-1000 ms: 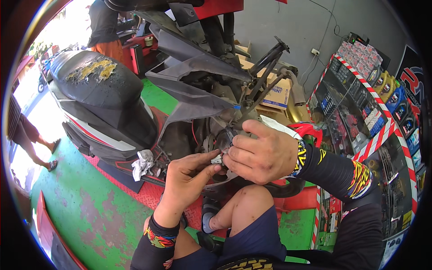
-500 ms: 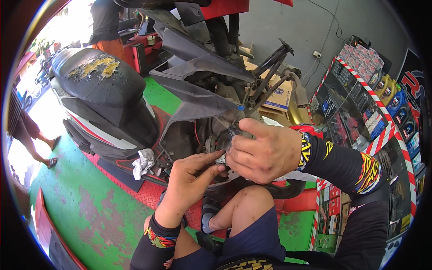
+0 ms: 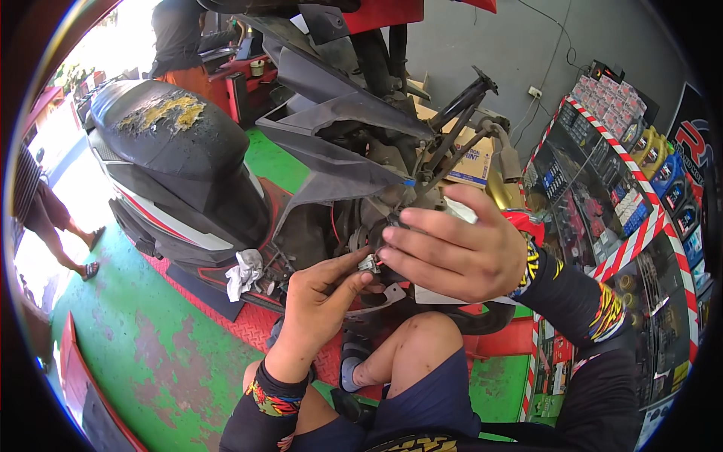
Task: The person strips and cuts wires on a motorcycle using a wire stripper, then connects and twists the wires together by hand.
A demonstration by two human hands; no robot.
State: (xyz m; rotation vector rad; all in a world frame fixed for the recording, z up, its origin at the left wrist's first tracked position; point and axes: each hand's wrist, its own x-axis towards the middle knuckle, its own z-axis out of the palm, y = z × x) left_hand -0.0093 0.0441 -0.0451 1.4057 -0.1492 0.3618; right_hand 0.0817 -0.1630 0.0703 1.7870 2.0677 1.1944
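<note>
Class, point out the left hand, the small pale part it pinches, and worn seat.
Left hand [image 3: 319, 297]: head view, thumb side.
Small pale part [image 3: 367, 264]: head view, exposed face.
Worn seat [image 3: 170, 142]: head view, black cover.

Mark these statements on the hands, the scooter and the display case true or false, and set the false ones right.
1. The left hand holds a small pale part at its fingertips. True.
2. The right hand is balled into a tight fist. False: its fingers are extended, near the small pale part.
3. The scooter seat has a damaged cover with yellowish patches showing. True.
4. The tape edging the display case is plain blue. False: it is striped red and white.
5. The floor is green, with worn patches. True.
</note>
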